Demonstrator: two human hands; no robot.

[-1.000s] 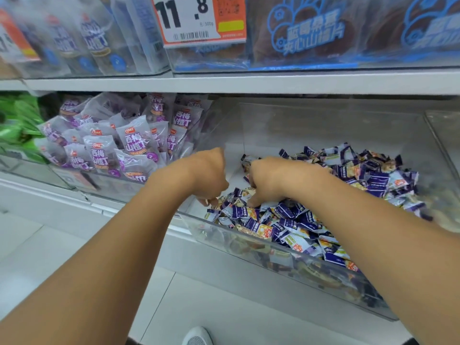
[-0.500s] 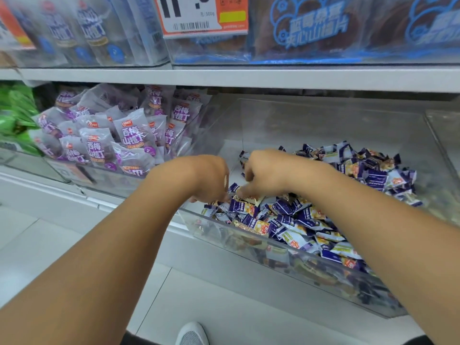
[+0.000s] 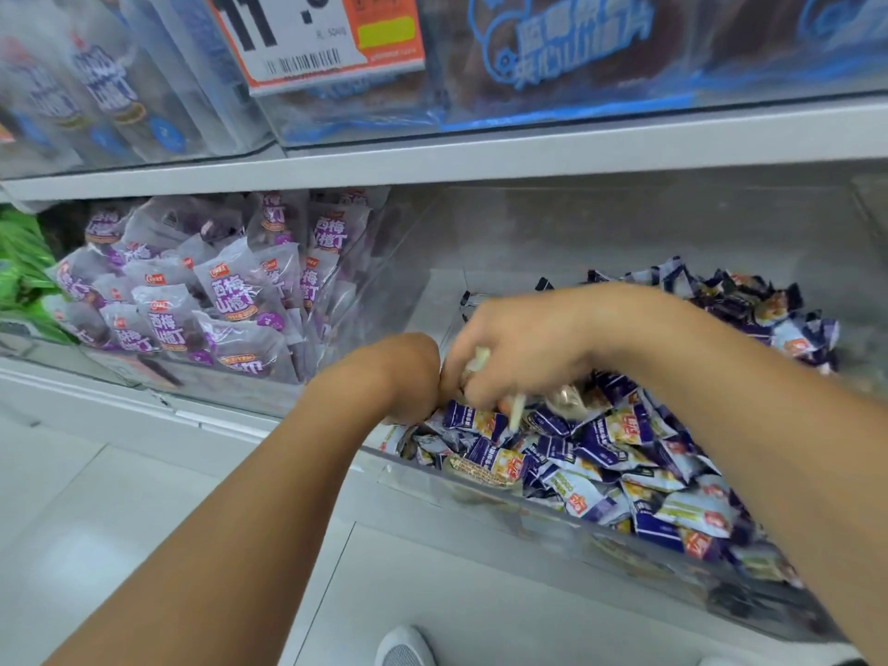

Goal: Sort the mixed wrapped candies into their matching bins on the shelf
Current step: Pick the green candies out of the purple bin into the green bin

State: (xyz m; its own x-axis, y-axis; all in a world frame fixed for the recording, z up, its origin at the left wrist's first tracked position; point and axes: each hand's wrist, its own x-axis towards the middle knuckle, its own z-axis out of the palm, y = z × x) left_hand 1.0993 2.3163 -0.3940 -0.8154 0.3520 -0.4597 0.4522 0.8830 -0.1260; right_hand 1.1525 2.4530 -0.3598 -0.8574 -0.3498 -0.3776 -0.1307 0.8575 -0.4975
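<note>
A clear plastic bin (image 3: pixel 528 516) on the lower shelf holds a heap of small purple, white and orange wrapped candies (image 3: pixel 591 449). My right hand (image 3: pixel 524 348) is over the heap's left end, fingers curled round a few pale wrapped candies (image 3: pixel 516 406) that show blurred under the fingers. My left hand (image 3: pixel 401 377) is curled at the bin's front left corner, touching the right hand; its fingers are hidden behind the wrist. The neighbouring bin to the left holds larger purple-and-white candy bags (image 3: pixel 230 300).
Green packets (image 3: pixel 24 262) lie in a bin at the far left. The upper shelf (image 3: pixel 480 151) carries clear bins of blue-labelled packs and an orange price tag (image 3: pixel 312 36). White floor tiles and a shoe tip (image 3: pixel 403 648) are below.
My right hand has lifted slightly and shifted left toward the left hand, now gripping pale candies. The camera has moved closer and dipped. The left hand stays at the bin's corner.
</note>
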